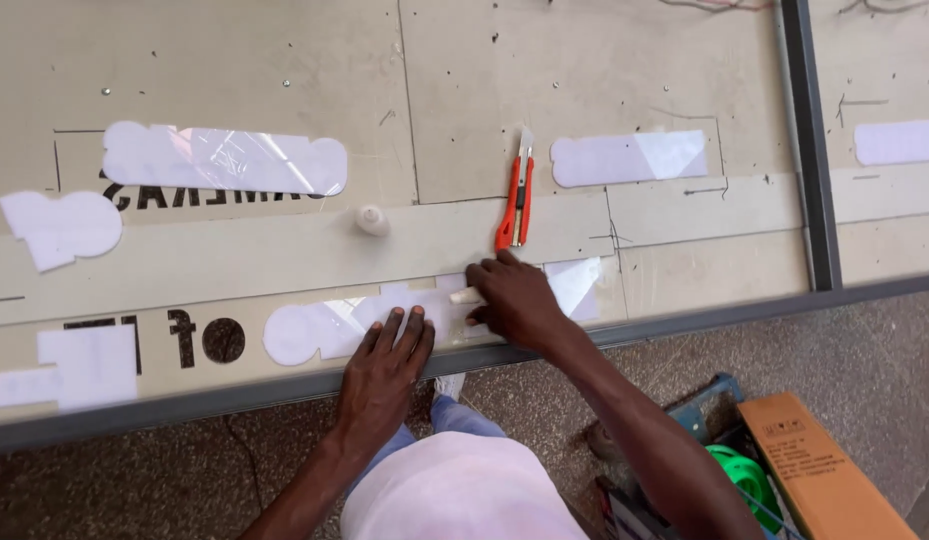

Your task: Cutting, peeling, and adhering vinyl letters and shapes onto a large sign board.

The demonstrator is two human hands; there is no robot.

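Two hands work low on a beige panel (284, 60). The left hand (384, 365) lies flat, fingers spread and holding nothing, pinning a white plastic cut-out (324, 330) so it seemingly cannot shift. Just right of it, the right hand (514, 300) closes its fingers around a small pale tool (464, 296), pressed onto the same sheet. Just above that grip lies an orange utility knife (515, 200), within easy reach. A small white cap (372, 220) sits farther up-left.
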